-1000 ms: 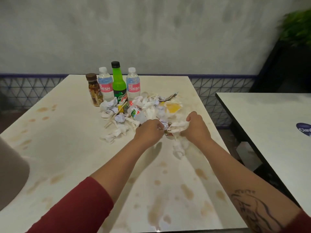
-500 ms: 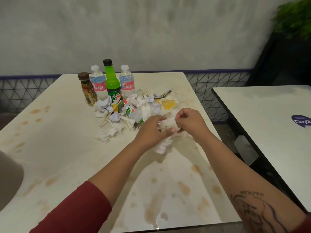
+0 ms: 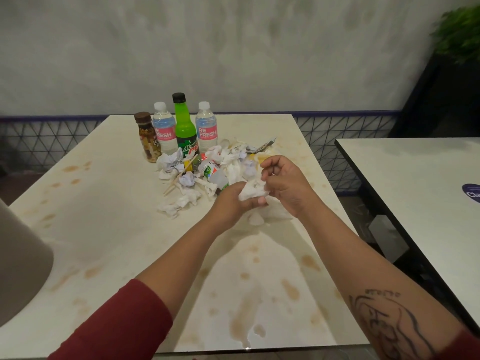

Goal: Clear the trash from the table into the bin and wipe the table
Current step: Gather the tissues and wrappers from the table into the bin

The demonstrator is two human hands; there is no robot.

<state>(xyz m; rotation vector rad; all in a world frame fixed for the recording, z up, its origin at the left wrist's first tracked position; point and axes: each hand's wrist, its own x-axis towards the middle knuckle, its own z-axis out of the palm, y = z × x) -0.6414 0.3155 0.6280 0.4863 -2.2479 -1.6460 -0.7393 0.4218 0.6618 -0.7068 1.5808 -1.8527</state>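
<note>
The hands are together above the worktop (image 3: 104, 229), both clamped on one tissue wad (image 3: 253, 190). The left hand (image 3: 231, 203) cups it from beneath with curled fingers, and the right hand (image 3: 284, 181) pinches its right edge. The trash pile (image 3: 205, 172) of crumpled paper lies on the worktop just beside the hands, at 11 o'clock from them. At 11 o'clock from the pile stand a green bottle (image 3: 185, 126), two water bottles (image 3: 163, 128) and a brown bottle (image 3: 146, 137), all upright. Brown stains (image 3: 289, 292) spot the worktop at 6 o'clock.

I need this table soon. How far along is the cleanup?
Nothing looks finished yet. The left hand and right hand hold a crumpled napkin. To do: the paper pile, four upright bottles, and wiping the brown stains off the table.
</note>
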